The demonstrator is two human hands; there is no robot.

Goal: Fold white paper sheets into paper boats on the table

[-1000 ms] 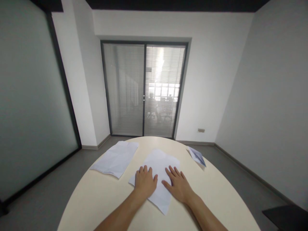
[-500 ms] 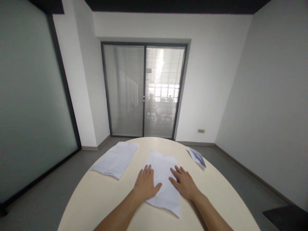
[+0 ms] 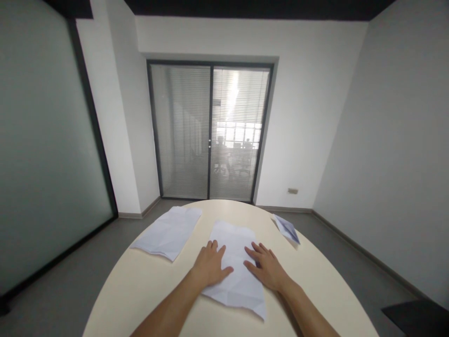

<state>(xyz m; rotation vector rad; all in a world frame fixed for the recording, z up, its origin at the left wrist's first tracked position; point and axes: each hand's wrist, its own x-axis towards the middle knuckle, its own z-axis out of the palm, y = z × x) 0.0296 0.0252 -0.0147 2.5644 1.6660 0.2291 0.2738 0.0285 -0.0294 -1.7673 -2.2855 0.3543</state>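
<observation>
Round surface (image 3: pixel 140 290) offers room along its near rim; centre sheet (image 3: pixel 235 262) lies flat (creased), spare sheet (image 3: pixel 168 234) apart to its left; left hand (image 3: pixel 209 267) and right hand (image 3: pixel 268 269) press it, fingers spread open; small folded paper (image 3: pixel 287 228) at the right edge

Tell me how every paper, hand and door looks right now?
Creased white paper sheet, middle: flat under both hands.
Left hand: open, palm down on its left edge.
Right hand: open, flat on its right edge.
Second white paper sheet, left: flat, untouched.
Small folded white paper, far right: folded, untouched.
Dark-framed sliding glass door: shut, blinds lowered.
</observation>
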